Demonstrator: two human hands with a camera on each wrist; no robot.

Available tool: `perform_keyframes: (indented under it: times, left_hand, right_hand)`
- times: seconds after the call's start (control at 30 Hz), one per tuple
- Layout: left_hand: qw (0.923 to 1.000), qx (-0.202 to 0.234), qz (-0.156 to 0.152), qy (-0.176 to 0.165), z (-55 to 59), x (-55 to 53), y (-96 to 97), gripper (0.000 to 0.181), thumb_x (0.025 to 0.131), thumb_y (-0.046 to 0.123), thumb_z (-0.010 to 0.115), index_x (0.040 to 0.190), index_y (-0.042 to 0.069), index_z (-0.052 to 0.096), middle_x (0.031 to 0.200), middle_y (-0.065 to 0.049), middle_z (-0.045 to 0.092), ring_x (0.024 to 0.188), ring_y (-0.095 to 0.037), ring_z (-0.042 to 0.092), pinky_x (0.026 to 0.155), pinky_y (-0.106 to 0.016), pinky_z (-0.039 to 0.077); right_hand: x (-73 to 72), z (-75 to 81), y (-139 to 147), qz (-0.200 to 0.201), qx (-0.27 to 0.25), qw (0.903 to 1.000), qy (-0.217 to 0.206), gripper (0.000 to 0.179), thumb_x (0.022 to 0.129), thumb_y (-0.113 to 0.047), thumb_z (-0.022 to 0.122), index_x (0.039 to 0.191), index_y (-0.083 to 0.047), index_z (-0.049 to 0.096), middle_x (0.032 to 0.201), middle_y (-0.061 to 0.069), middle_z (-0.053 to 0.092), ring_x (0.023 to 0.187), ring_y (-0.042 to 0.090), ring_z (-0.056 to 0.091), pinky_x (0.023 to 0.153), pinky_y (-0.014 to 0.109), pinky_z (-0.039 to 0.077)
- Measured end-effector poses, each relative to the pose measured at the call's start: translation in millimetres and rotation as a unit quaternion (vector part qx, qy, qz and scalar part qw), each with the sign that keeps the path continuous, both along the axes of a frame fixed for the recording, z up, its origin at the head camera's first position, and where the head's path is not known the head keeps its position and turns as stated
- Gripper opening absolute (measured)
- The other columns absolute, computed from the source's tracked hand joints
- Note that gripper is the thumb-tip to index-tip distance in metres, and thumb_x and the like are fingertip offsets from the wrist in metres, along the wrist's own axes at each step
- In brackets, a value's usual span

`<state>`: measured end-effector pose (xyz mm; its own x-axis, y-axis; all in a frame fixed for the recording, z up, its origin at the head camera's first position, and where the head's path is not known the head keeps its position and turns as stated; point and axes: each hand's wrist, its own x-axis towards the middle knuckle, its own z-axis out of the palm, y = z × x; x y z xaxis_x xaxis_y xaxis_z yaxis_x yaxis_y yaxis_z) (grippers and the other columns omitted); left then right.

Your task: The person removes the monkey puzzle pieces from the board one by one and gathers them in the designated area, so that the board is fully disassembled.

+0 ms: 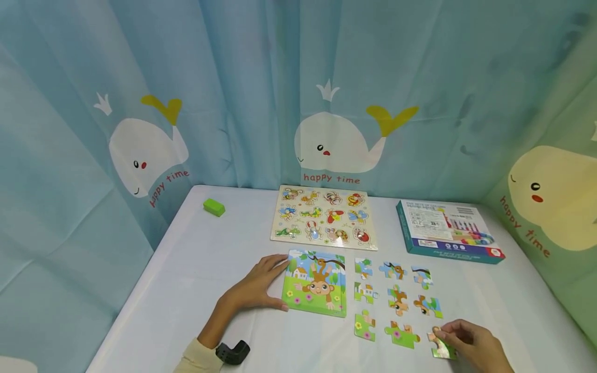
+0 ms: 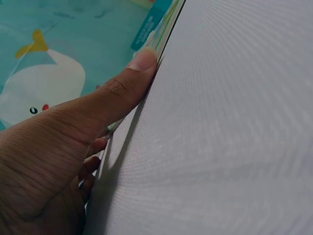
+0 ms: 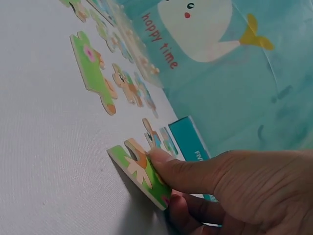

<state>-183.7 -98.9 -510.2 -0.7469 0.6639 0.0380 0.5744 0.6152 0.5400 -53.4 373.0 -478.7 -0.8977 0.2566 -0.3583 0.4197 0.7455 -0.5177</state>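
Pinched between the thumb and fingers of my right hand (image 1: pixel 475 342) is a puzzle piece (image 1: pixel 440 348) with a monkey's hand on green. In the right wrist view this piece (image 3: pixel 137 169) is tilted, one edge raised off the table. My left hand (image 1: pixel 256 285) touches the left side of the square monkey puzzle board (image 1: pixel 314 305), thumb by its lower corner and fingers by the upper one. Seen from the left wrist, the thumb (image 2: pixel 117 93) lies extended along the board's edge. Right of the board, several loose pieces (image 1: pixel 402 334) lie spread in rows.
Behind the board lies a wooden insect peg puzzle (image 1: pixel 275 235). A teal-edged box (image 1: pixel 452 254) sits at the back right, and a green block (image 1: pixel 214 207) at the back left. Whale-printed curtains (image 1: pixel 252 93) enclose the white table (image 1: pixel 186 248).
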Motion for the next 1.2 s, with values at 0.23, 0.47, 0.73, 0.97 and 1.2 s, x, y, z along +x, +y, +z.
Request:
perform_keyframes:
  times: [0.23,0.47,0.73,0.97,1.2]
  left_hand:
    - [1.0,-0.001,0.001,0.005,-1.9,-1.3,0.6,0.111,0.07,0.062,0.078,0.155,0.011,0.028,0.161,-0.006,0.023,0.147,-0.029,0.02,0.115,-0.055,0.027]
    - [1.0,-0.001,0.003,-0.001,0.1,-0.2,0.3,0.111,0.07,0.062,0.078,0.155,0.011,0.028,0.161,-0.007,0.023,0.147,-0.031,0.02,0.115,-0.055,0.027]
    - [1.0,0.001,0.002,-0.001,0.8,0.3,-0.2,0.11,0.07,0.061,0.078,0.155,0.011,0.028,0.161,-0.007,0.022,0.147,-0.031,0.02,0.115,-0.055,0.028]
    - [1.0,0.0,0.006,-0.005,0.8,1.1,-0.2,0.111,0.07,0.063,0.078,0.155,0.011,0.028,0.161,-0.006,0.022,0.147,-0.03,0.02,0.115,-0.055,0.027]
    - [1.0,0.002,0.005,0.0,1.9,1.2,-0.1,0.11,0.071,0.062,0.078,0.155,0.01,0.028,0.161,-0.007,0.022,0.147,-0.03,0.021,0.115,-0.055,0.027]
  right_hand:
    - [-1.9,-2.4,-1.1,-0.011,0.017,0.9998,0.008,0.056,0.077,-0.058,0.073,0.087,-0.003,0.068,0.072,-0.005,0.061,0.07,0.014,0.049,0.059,0.026,0.039]
    - [-2.5,-2.2,-2.6,-0.007,0.026,0.9995,0.014,0.057,0.076,-0.06,0.074,0.087,-0.005,0.067,0.072,-0.005,0.061,0.07,0.014,0.049,0.062,0.029,0.039]
    - [-2.2,-1.8,-8.9,-0.023,0.031,0.9991,0.016,0.051,0.08,-0.051,0.075,0.086,-0.002,0.064,0.071,-0.001,0.056,0.071,0.016,0.047,0.059,0.027,0.036]
    - [-3.7,-2.2,-8.2,-0.015,0.039,0.9991,0.011,0.051,0.08,-0.052,0.074,0.087,-0.002,0.063,0.072,-0.001,0.055,0.072,0.016,0.047,0.062,0.03,0.037]
    - [-4.5,-2.6,-5.7,-0.014,0.039,0.9991,0.008,0.058,0.08,-0.059,0.07,0.088,-0.002,0.064,0.072,-0.001,0.057,0.07,0.016,0.048,0.063,0.03,0.037]
